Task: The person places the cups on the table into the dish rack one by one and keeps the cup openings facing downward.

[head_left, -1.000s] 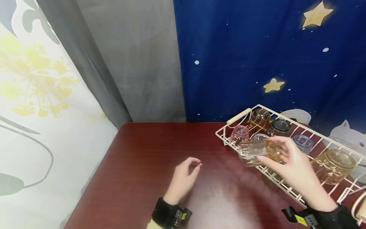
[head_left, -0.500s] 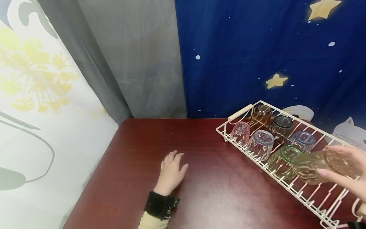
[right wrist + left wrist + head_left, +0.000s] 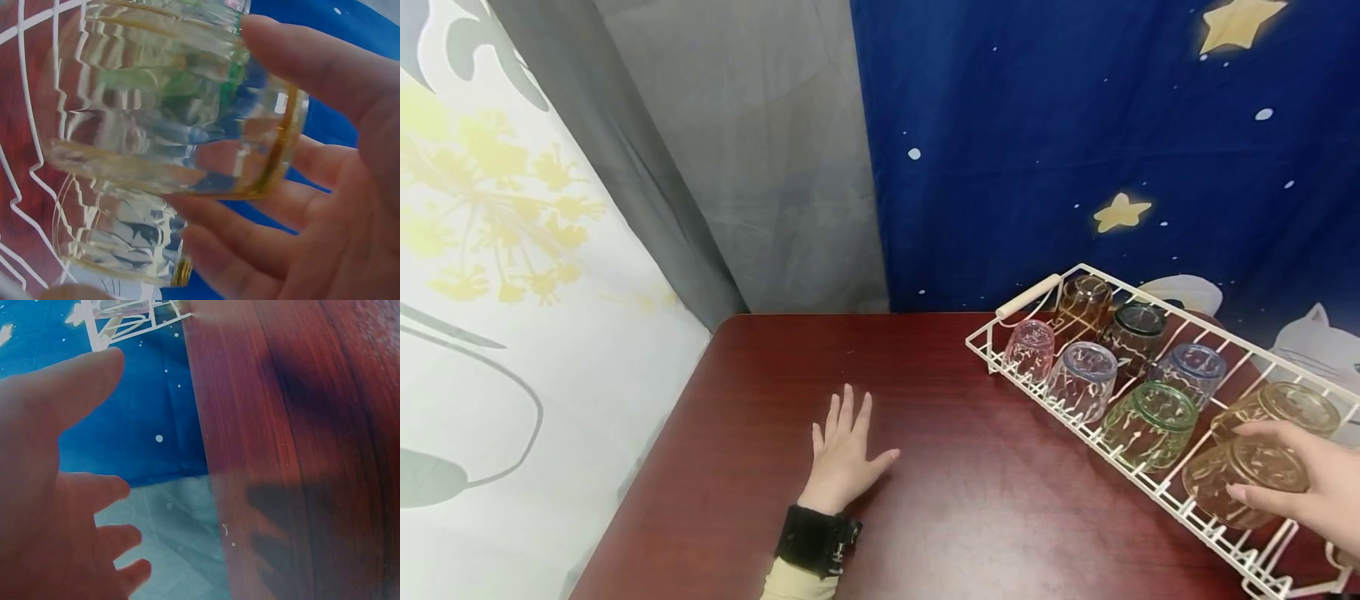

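Note:
My right hand (image 3: 1318, 483) holds a pale yellow drinking glass (image 3: 1232, 487), its thumb on the near side and its fingers behind. The glass is upside down, low within the white wire rack (image 3: 976, 342), at the front towards the right end. A second yellow glass (image 3: 1300, 404) stands just behind it, partly covered by the hand; the right wrist view shows that other glass (image 3: 119, 231) beyond the held one. Far from the rack, my left hand (image 3: 841, 467) is over the table, palm down with fingers spread, holding nothing.
Several upturned glasses stand in the rack, among them a pink one (image 3: 1030, 350), a green one (image 3: 1150, 429) and an amber one (image 3: 1082, 304). A wooden handle (image 3: 1028, 296) tops its left end. Curtains hang behind the dark red table (image 3: 760, 417).
My right hand has carried the yellow glass rightwards along the rack, then lowered it upside down at the front. The left hand has shifted slightly left and its fingers have spread.

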`<state>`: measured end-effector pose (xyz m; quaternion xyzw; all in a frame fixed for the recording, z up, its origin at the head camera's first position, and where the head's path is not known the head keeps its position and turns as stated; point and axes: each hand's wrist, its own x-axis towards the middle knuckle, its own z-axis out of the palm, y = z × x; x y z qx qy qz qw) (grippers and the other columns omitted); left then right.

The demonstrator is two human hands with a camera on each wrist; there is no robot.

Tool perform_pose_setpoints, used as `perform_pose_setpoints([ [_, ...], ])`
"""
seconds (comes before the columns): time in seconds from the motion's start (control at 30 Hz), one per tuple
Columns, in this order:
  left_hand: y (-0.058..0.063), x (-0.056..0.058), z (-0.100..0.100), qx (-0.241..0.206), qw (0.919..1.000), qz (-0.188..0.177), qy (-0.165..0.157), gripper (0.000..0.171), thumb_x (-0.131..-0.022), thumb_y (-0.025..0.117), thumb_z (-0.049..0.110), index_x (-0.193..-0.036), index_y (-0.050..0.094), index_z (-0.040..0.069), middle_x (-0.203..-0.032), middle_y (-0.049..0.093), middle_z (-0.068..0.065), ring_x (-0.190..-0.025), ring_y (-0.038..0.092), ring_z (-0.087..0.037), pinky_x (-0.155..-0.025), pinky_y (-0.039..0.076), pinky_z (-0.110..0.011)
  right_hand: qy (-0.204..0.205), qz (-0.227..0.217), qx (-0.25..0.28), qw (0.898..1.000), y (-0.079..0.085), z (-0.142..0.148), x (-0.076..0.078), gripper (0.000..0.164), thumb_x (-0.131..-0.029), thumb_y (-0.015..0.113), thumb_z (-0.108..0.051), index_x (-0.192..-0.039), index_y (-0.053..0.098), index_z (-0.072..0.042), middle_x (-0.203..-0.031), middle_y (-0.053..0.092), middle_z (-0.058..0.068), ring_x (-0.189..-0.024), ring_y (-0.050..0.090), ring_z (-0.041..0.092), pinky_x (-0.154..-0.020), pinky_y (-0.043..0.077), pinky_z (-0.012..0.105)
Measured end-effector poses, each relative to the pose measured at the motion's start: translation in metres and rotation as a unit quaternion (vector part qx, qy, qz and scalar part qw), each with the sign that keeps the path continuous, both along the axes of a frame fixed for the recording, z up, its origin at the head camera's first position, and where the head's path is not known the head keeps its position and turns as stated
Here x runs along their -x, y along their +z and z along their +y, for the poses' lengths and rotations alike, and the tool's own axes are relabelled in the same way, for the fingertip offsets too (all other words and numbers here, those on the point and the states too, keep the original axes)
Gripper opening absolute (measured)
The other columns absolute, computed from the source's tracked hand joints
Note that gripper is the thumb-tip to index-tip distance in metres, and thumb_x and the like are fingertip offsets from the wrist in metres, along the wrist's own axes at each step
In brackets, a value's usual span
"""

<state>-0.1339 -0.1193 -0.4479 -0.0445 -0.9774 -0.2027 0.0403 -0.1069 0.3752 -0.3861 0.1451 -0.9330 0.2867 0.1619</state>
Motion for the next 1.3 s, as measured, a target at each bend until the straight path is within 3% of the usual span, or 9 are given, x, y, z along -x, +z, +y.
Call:
perform_pose_setpoints([
  [0.1, -0.001, 0.000, 0.000, -0.002, 1.0000, 0.008, 0.004, 0.090, -0.075, 0.062, 0.057, -0.145, 0.018, 0.022, -0.153, 0.002, -0.007, -0.139, 0.002, -0.030, -0.100, 0.011, -0.065, 0.006, -0.008, -0.064, 0.998, 0.002, -0.001, 0.001, 0.066, -0.050, 0.085, -0.016, -0.106, 0.053, -0.004, -0.104, 0.061, -0.006, -0.089, 0.023, -0.028, -0.076, 0.017, 0.002],
  [0.2, -0.003, 0.001, 0.000, -0.002, 0.9999, 0.010, 0.008, 0.090, -0.075, 0.061, 0.058, -0.145, 0.018, 0.023, -0.153, 0.002, -0.007, -0.139, 0.002, -0.030, -0.100, 0.011, -0.065, 0.008, -0.011, -0.113, 0.993, 0.004, -0.002, 0.003, 0.066, -0.049, 0.085, -0.021, -0.105, 0.053, -0.006, -0.097, 0.060, 0.024, -0.086, 0.030, -0.024, -0.070, 0.024, 0.011],
  [0.37, -0.005, 0.003, -0.001, -0.003, 0.9998, 0.014, 0.014, 0.086, -0.077, 0.060, 0.056, -0.145, 0.021, 0.019, -0.153, 0.002, -0.008, -0.139, 0.002, -0.029, -0.102, 0.013, -0.062, 0.000, -0.033, -0.166, 0.986, 0.008, -0.006, 0.004, 0.065, -0.049, 0.085, -0.029, -0.101, 0.053, -0.009, -0.094, 0.063, 0.022, -0.078, 0.058, 0.011, -0.060, 0.040, 0.037],
  [0.5, -0.007, 0.004, 0.000, -0.008, 0.9996, 0.020, 0.018, 0.082, -0.079, 0.061, 0.050, -0.144, 0.025, 0.015, -0.152, 0.004, -0.010, -0.139, 0.002, -0.029, -0.103, 0.015, -0.060, -0.003, -0.060, -0.191, 0.980, 0.011, -0.010, 0.005, 0.064, -0.050, 0.084, -0.034, -0.100, 0.052, -0.010, -0.088, 0.064, 0.023, -0.069, 0.060, 0.037, -0.055, 0.041, 0.051],
  [0.73, -0.006, 0.004, 0.000, -0.009, 0.9997, 0.007, 0.022, 0.081, -0.079, 0.063, 0.048, -0.143, 0.026, 0.014, -0.152, 0.004, -0.012, -0.139, 0.002, -0.030, -0.102, 0.013, -0.062, -0.006, -0.100, -0.210, 0.972, 0.013, -0.011, 0.010, 0.065, -0.053, 0.083, -0.037, -0.101, 0.052, -0.007, -0.084, 0.063, 0.023, -0.067, 0.059, 0.036, -0.054, 0.042, 0.051],
  [1.1, -0.005, 0.002, -0.001, 0.002, 0.9998, -0.003, 0.018, 0.082, -0.079, 0.063, 0.047, -0.143, 0.025, 0.014, -0.152, 0.004, -0.011, -0.139, 0.004, -0.031, -0.104, 0.015, -0.058, 0.008, -0.099, -0.217, 0.971, 0.015, -0.015, 0.009, 0.065, -0.050, 0.084, -0.037, -0.099, 0.052, -0.007, -0.090, 0.062, 0.023, -0.075, 0.059, 0.042, -0.059, 0.043, 0.053],
  [1.2, -0.004, 0.003, -0.002, 0.003, 0.9998, 0.000, 0.018, 0.081, -0.079, 0.063, 0.046, -0.143, 0.027, 0.012, -0.152, 0.008, -0.013, -0.138, 0.007, -0.031, -0.104, 0.016, -0.058, 0.009, -0.101, -0.205, 0.973, 0.020, -0.016, 0.010, 0.065, -0.054, 0.083, -0.037, -0.100, 0.052, -0.003, -0.091, 0.061, 0.025, -0.074, 0.059, 0.038, -0.058, 0.044, 0.050],
  [1.27, -0.002, 0.004, -0.002, 0.007, 0.9998, 0.000, 0.020, 0.080, -0.079, 0.063, 0.046, -0.143, 0.027, 0.012, -0.151, 0.009, -0.012, -0.138, 0.008, -0.031, -0.104, 0.016, -0.058, 0.009, -0.078, -0.184, 0.980, 0.023, -0.016, 0.011, 0.066, -0.056, 0.083, -0.034, -0.103, 0.052, 0.000, -0.094, 0.060, 0.025, -0.073, 0.060, 0.024, -0.056, 0.045, 0.041],
  [1.3, -0.001, 0.004, -0.003, 0.010, 0.9997, 0.000, 0.021, 0.080, -0.080, 0.062, 0.046, -0.143, 0.026, 0.013, -0.151, 0.010, -0.012, -0.138, 0.008, -0.030, -0.104, 0.016, -0.058, 0.010, -0.062, -0.167, 0.984, 0.025, -0.017, 0.010, 0.068, -0.057, 0.083, -0.031, -0.107, 0.051, 0.002, -0.098, 0.058, 0.027, -0.078, 0.059, 0.026, -0.063, 0.047, 0.043],
])
